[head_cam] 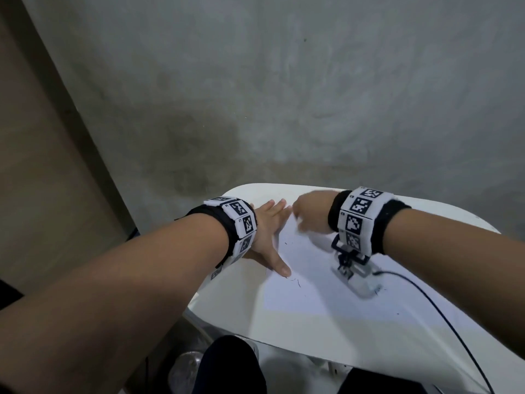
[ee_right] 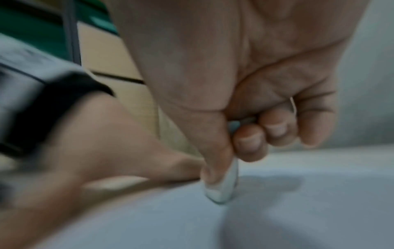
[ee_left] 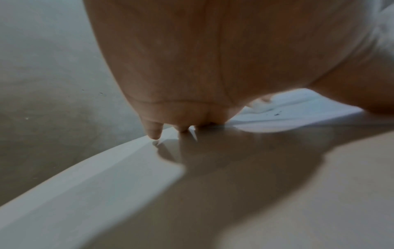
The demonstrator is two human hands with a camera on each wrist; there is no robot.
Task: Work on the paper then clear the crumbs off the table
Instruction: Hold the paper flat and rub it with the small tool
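A white surface [head_cam: 326,334] stands against a grey concrete wall [head_cam: 284,81]. The paper [head_cam: 309,277] lies flat on it. The left hand [head_cam: 265,237] rests flat, fingers spread, pinning the paper's left edge. The right hand [ee_right: 245,101] is curled; its grip pinches a white eraser [ee_right: 224,190] between thumb and fingers, tip touching the paper near its far edge. Dark crumbs [head_cam: 294,281] lie beside the left thumb.

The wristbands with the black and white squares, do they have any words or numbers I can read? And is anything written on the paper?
Left wristband: square code patterns with tiny labels beside them, too small to read.
Right wristband: the same, too blurred to read.
Paper: only stray dark marks and specks, no words.
Wrist views: no text.
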